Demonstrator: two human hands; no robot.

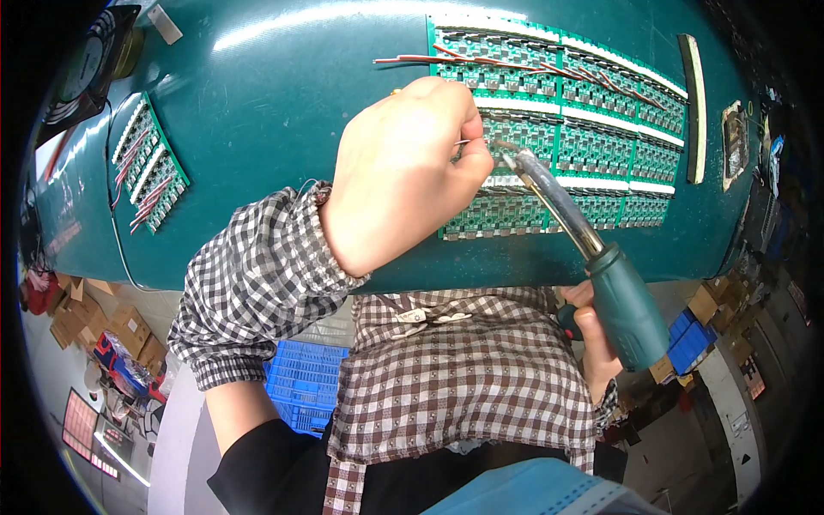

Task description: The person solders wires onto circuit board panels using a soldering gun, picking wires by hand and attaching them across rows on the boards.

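My left hand (408, 163) is closed in a pinch at the near left part of a green circuit board panel (592, 159). A short thin wire (466, 142) shows between its thumb and forefinger. My right hand (594, 339) is wrapped round the green handle of a soldering iron (633, 313), below the table's near edge. The iron's metal barrel slants up and left, its tip by the left fingertips, close over the panel. Whether the tip touches the board I cannot tell. Loose red and white wires (515, 64) lie across the panel's far rows.
A smaller board piece (163, 172) with wires lies on the green tabletop (257, 112) at left, near a black fan (86, 64). A long dark bar (693, 107) and a small worn tray (734, 142) sit at right. A blue crate (300, 386) stands below.
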